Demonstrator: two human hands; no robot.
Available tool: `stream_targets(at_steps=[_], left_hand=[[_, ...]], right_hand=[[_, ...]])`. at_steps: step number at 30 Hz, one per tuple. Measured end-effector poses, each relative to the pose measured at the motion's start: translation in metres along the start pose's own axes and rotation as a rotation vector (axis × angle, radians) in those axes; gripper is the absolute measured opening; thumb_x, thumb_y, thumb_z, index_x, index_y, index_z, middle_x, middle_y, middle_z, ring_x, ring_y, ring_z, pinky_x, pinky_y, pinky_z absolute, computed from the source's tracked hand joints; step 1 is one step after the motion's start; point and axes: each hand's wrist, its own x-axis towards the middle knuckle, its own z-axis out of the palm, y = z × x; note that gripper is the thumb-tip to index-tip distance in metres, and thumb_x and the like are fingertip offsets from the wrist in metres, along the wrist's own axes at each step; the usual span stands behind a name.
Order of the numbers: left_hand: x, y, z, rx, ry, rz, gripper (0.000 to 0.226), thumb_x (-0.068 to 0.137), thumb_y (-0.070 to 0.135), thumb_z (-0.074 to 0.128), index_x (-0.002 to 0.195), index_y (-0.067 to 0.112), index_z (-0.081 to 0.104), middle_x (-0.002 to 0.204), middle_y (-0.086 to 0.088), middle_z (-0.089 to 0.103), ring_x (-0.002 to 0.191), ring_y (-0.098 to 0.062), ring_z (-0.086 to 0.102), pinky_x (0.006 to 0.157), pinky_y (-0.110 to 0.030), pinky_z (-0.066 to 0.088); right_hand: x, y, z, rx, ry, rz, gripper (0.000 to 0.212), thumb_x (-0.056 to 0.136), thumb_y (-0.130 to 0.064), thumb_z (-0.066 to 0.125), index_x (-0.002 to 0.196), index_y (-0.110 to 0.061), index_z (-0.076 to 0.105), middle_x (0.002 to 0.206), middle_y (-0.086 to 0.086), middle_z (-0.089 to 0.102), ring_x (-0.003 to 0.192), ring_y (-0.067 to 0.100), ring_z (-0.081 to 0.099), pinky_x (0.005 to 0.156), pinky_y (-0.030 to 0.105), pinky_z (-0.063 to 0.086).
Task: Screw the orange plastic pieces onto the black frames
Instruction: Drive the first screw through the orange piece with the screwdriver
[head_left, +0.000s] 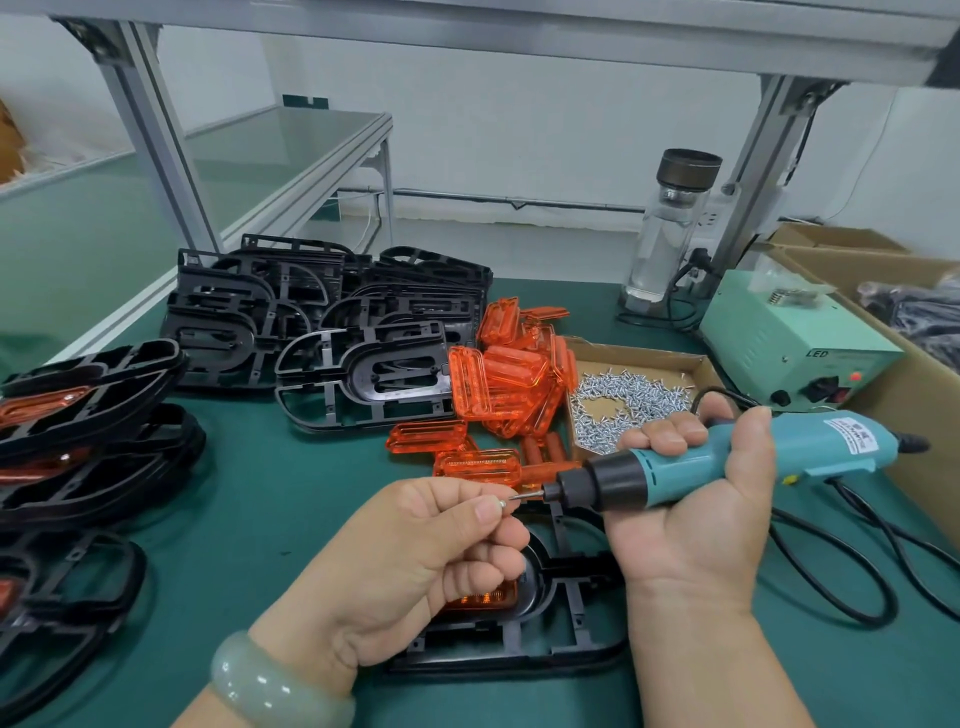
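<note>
My right hand (696, 499) grips a teal electric screwdriver (727, 457), bit pointing left. My left hand (415, 561) pinches a small screw (501, 503) right at the bit's tip. Below both hands a black frame (550, 613) lies on the green mat with an orange piece (483, 597) seated in it, partly hidden by my left hand. Loose orange pieces (509, 384) are heaped mid-table. Bare black frames (322, 322) are stacked behind them.
A shallow cardboard tray (691, 364) of screws (623, 405) sits right of the orange heap. Frames with orange pieces fitted (78, 415) pile up at the left. A mint power box (789, 338), a glass bottle (670, 228), cardboard boxes (909, 374) and black cables (857, 561) fill the right.
</note>
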Motion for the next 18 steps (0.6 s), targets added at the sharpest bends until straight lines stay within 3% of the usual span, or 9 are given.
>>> stream_targets(at_steps=[6,12,18], left_hand=[[0.0,-0.001,0.0,0.024,-0.008,0.028,0.013,0.066,0.02,0.068,0.071,0.011,0.075,0.07,-0.013,0.067,0.055,-0.014,0.064,0.045,-0.017,0.05],[0.0,-0.001,0.0,0.064,-0.011,0.045,0.014,0.066,0.023,0.069,0.071,0.012,0.074,0.07,-0.012,0.066,0.055,-0.014,0.063,0.045,-0.017,0.05],[-0.001,-0.001,0.002,0.128,0.008,0.093,0.013,0.068,0.023,0.067,0.068,0.012,0.072,0.067,-0.011,0.065,0.054,-0.014,0.061,0.045,-0.017,0.049]], right_hand=[[0.005,0.003,-0.005,0.007,-0.01,-0.003,0.018,0.097,-0.046,0.043,0.095,-0.029,0.041,0.075,-0.011,0.037,0.065,0.005,0.038,0.069,0.02,0.035],[0.013,0.01,-0.006,0.084,-0.026,-0.089,0.018,0.082,-0.04,0.059,0.087,-0.024,0.052,0.061,-0.011,0.044,0.048,0.004,0.044,0.054,0.018,0.045],[0.016,0.011,-0.01,0.063,-0.047,-0.106,0.017,0.085,-0.04,0.057,0.088,-0.024,0.053,0.061,-0.011,0.045,0.048,0.004,0.045,0.054,0.018,0.045]])
